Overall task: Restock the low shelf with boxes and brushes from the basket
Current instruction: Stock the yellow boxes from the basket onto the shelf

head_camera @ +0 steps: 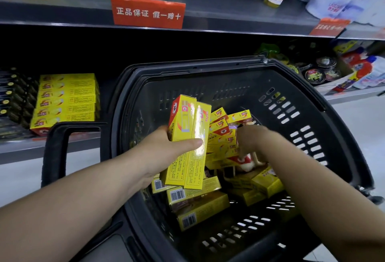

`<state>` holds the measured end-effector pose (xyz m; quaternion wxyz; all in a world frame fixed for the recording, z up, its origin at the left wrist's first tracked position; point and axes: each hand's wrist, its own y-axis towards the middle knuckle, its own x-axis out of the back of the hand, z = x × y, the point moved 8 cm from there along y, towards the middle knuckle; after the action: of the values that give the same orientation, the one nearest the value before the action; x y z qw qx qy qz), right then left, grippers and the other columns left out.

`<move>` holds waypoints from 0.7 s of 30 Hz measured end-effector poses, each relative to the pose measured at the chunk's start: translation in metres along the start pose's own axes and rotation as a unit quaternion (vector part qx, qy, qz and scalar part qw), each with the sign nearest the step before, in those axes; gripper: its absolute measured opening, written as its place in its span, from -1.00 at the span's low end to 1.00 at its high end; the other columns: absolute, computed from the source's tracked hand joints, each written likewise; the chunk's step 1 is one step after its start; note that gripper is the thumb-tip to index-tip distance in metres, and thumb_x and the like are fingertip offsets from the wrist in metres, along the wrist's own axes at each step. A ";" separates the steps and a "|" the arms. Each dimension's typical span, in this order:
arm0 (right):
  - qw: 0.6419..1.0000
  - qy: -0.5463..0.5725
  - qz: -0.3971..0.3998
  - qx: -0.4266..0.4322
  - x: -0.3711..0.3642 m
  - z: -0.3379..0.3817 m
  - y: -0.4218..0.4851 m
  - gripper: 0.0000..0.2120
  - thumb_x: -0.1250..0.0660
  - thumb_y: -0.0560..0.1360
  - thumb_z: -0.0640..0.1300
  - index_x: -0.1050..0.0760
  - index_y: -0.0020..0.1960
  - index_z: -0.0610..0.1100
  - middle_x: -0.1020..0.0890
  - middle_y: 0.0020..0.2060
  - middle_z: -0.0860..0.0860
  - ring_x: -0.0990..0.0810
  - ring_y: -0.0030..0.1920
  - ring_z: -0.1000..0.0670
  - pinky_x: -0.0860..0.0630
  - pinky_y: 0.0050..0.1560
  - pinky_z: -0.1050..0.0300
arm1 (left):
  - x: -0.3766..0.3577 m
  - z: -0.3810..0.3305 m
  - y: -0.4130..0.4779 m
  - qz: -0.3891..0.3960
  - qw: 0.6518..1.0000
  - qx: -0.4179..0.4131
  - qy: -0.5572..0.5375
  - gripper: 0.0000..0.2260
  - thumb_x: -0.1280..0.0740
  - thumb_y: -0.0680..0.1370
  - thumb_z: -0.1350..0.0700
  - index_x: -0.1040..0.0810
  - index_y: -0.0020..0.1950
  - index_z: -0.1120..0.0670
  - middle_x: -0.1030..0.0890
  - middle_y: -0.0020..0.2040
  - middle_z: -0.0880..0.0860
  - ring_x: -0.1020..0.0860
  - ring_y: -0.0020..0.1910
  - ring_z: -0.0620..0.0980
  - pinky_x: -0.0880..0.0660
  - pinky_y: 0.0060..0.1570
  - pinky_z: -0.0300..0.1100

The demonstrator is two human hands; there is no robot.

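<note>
A: While digging in the basket [291, 70], gripping two yellow boxes [183, 120] upright in the left hand [164, 149], thumb across the fronts, fingers behind. Why upright?

B: Probably to keep them squared side by side, ready to slide onto the stack [66, 99] left of the basket, on the low shelf [18, 147].

A: And the right hand [252, 138]?

B: Down among the loose boxes [200, 205] inside the basket, right of the held pair. Too blurred to tell whether closed on anything.

A: Brushes?

B: Maybe that white and red thing [248, 162] under the right hand; hard to say.

A: Far along?

B: Hardly, judging by the heap lying inside the basket.
</note>
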<state>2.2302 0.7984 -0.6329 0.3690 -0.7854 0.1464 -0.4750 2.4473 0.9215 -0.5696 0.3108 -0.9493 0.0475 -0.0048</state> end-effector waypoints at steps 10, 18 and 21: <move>0.605 0.707 -0.059 0.361 0.111 -0.002 -0.107 -0.64 -0.55 0.23 -0.15 -0.62 0.02 -0.02 -0.66 -0.20 0.03 -0.63 -0.18 0.08 -0.58 -0.13 0.19 | -0.002 -0.019 -0.009 0.004 0.998 -0.022 -0.052 -0.51 -0.50 0.27 -0.07 -0.51 0.16 -0.02 -0.70 -0.07 -0.03 -0.66 -0.06 -0.03 -0.56 0.00 -0.06; 0.529 0.813 -0.062 0.234 0.128 0.041 -0.100 -0.68 -0.25 0.47 0.07 -0.60 0.03 -0.13 -0.66 -0.04 -0.13 -0.65 0.00 -0.14 -0.56 0.05 -0.10 | -0.006 -0.029 -0.018 0.020 0.991 -0.033 -0.128 -0.47 -0.48 0.26 -0.11 -0.52 0.19 0.00 -0.70 -0.02 0.00 -0.65 0.01 0.02 -0.52 0.13 0.04; 0.506 0.846 -0.058 0.158 0.121 0.057 -0.094 -0.62 -0.17 0.54 0.09 -0.67 -0.13 -0.12 -0.69 -0.12 -0.15 -0.69 -0.14 -0.13 -0.62 -0.24 0.00 | -0.005 -0.030 -0.021 0.020 0.986 -0.029 -0.162 -0.62 -0.44 0.40 -0.05 -0.55 0.18 0.02 -0.70 -0.01 0.01 -0.65 0.01 0.02 -0.52 0.13 0.04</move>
<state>2.3288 0.8175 -0.5033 0.1597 0.0545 0.2660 -0.9491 2.4427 0.9213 -0.5332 0.2867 -0.9451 0.0156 0.1563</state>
